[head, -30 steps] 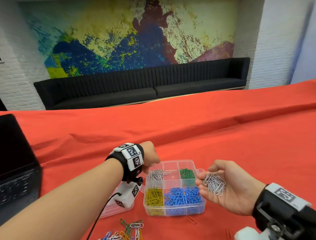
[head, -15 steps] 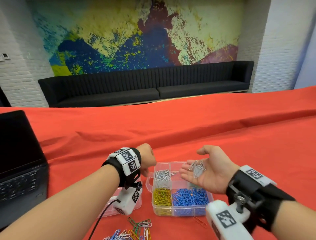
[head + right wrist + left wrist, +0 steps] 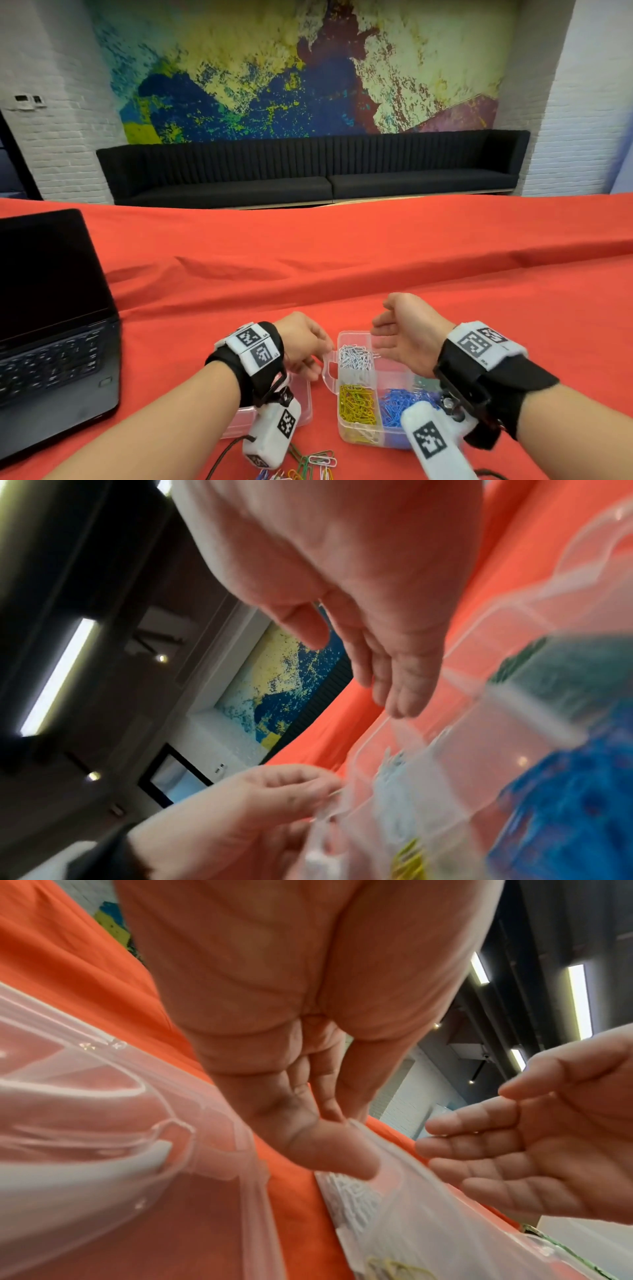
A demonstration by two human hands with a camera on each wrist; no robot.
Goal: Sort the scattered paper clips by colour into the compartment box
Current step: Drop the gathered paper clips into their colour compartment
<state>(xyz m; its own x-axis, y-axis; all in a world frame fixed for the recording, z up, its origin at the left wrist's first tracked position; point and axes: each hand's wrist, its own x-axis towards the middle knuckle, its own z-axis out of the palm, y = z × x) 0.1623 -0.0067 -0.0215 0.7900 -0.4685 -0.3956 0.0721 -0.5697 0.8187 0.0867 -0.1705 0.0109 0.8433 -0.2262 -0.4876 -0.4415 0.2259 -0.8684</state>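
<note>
The clear plastic compartment box (image 3: 356, 435) sits on the red tablecloth (image 3: 376, 260) in front of you, with white paper clips (image 3: 354, 356) heaped in its far-left compartment, yellow paper clips (image 3: 356, 406) in the near-left one and blue ones (image 3: 399, 406) beside those. Your left hand (image 3: 303, 342) pinches the box's left handle tab. Your right hand (image 3: 407, 339) hovers palm-up over the white compartment, fingers spread and holding nothing. Loose mixed-colour clips (image 3: 308, 467) lie on the cloth near the box's front-left corner.

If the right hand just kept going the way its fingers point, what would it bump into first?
Probably the left hand, which grips the box at its left edge. The right hand hovers open above the white clips, fingers pointing left. Depth is unclear, so it might pass just above.
</note>
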